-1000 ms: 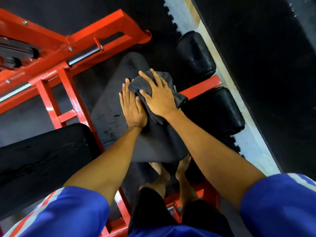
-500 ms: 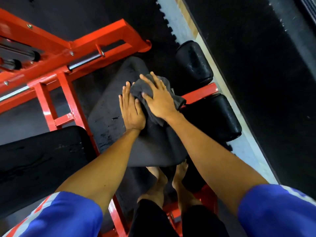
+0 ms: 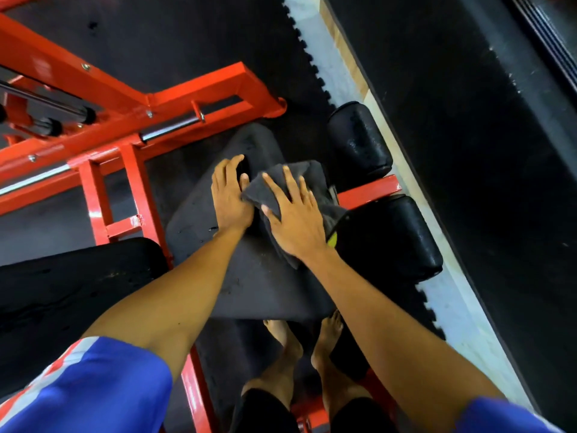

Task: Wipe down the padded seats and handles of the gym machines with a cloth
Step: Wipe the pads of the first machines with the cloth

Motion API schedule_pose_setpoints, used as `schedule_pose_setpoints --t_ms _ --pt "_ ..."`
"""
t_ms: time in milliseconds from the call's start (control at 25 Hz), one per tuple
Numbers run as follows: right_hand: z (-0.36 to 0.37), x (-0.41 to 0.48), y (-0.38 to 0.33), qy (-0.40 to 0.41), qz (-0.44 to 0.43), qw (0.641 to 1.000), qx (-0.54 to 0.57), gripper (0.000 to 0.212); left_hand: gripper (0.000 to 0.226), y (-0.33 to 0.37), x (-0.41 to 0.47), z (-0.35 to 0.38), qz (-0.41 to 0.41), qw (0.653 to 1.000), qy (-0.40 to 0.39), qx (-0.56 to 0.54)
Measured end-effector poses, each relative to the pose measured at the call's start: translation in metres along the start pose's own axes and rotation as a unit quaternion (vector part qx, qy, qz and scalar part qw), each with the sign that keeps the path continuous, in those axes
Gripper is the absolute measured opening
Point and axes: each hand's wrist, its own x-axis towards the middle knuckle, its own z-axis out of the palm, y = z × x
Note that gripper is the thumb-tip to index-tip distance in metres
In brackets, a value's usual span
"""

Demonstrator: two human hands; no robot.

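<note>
Both hands are on the padded seat (image 3: pixel 249 276). Our right hand (image 3: pixel 296 223) lies flat on top of the dark grey cloth (image 3: pixel 315 176), fingers spread and straight, pressing down without curling round it. The cloth is bunched on the far right part of the seat, with its right edge spilling over the seat's side. Our left hand (image 3: pixel 231 198) is just left of the cloth, palm down on the bare seat, fingers straight and close together. Its inner edge touches the cloth, but it holds nothing.

There are small dark marks on the seat by the left wrist. A yellow patch (image 3: pixel 332 239) shows at the seat's right edge under the cloth, and we can't tell what it is.

Two black roller pads sit right of the seat, one far (image 3: pixel 359 142) and one near (image 3: pixel 396 235), with a red bar (image 3: pixel 371 187) between them. The red frame (image 3: pixel 193 101) runs beyond and left of the seat. A black back pad (image 3: pixel 71 276) is left of the seat's near end. Our bare feet (image 3: pixel 281 342) stand on the floor below the seat's near edge.
</note>
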Motion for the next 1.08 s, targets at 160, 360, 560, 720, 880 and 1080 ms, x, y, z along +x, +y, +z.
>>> schedule_pose_setpoints --t_ms 160,360,560,720,880,1080 --pt "0.007 0.092 0.03 -0.057 0.099 0.973 0.199 0.061 0.05 -0.005 0.004 0.012 -0.008 1.0 -0.001 -0.007" --pt "0.001 0.034 0.033 -0.046 0.267 0.933 0.239 0.061 0.052 -0.007 0.002 0.014 -0.004 1.0 0.008 -0.007" --pt "0.007 0.066 0.012 0.006 -0.044 0.998 0.033 0.059 0.055 -0.01 0.0 0.016 -0.001 1.0 0.003 -0.013" --pt "0.008 0.15 0.017 -0.028 0.01 0.991 0.134 0.056 0.055 -0.012 0.003 0.017 -0.005 1.0 0.0 0.004" --pt "0.003 0.128 0.035 -0.087 0.316 0.895 0.302 0.076 0.055 -0.003 0.001 0.013 -0.01 1.0 -0.001 -0.005" --pt "0.005 0.105 -0.001 0.012 -0.012 0.999 0.033 0.06 0.055 -0.007 0.003 0.011 -0.01 1.0 -0.008 -0.004"
